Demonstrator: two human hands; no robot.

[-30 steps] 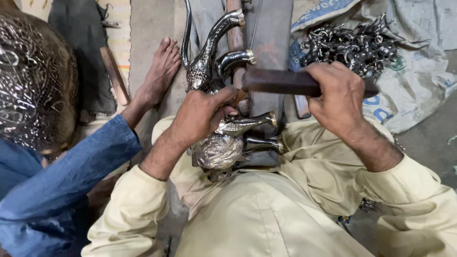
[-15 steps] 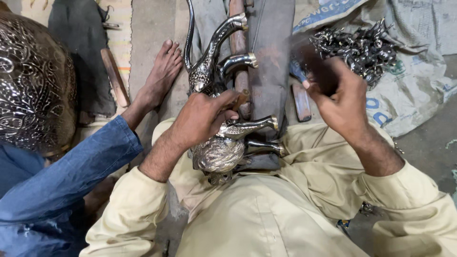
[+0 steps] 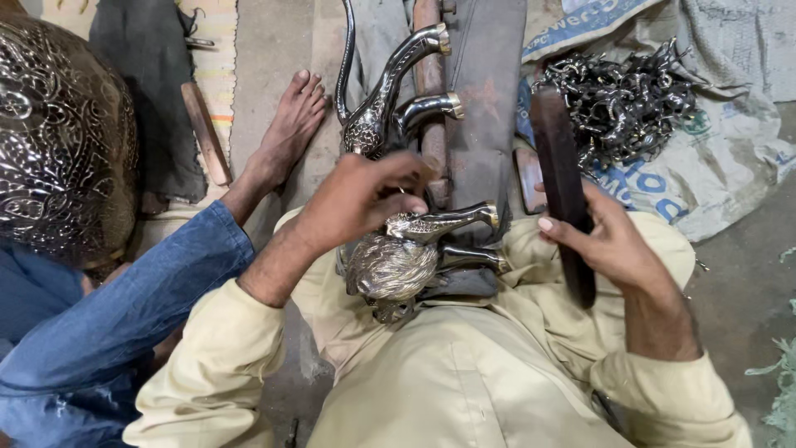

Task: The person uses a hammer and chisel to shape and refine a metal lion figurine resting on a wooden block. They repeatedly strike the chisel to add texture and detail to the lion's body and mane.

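Right hand (image 3: 618,241) has swung its dark wooden bar (image 3: 562,178) upright | left hand (image 3: 361,199) grips the silvery metal animal figure (image 3: 406,249) | both grips closed.

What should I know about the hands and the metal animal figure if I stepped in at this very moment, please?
Left hand: resting on the silver animal figure, steadying it on the lap, legs pointing right.
Right hand: gripping a dark wooden bar, held upright and clear of the figure.
Nearby: a heap of small metal parts on sacking to the right; a large embossed metal vessel at left; another person's blue sleeve beside the lap.
Done or left: cannot be judged from this view; the figure looks whole and polished.
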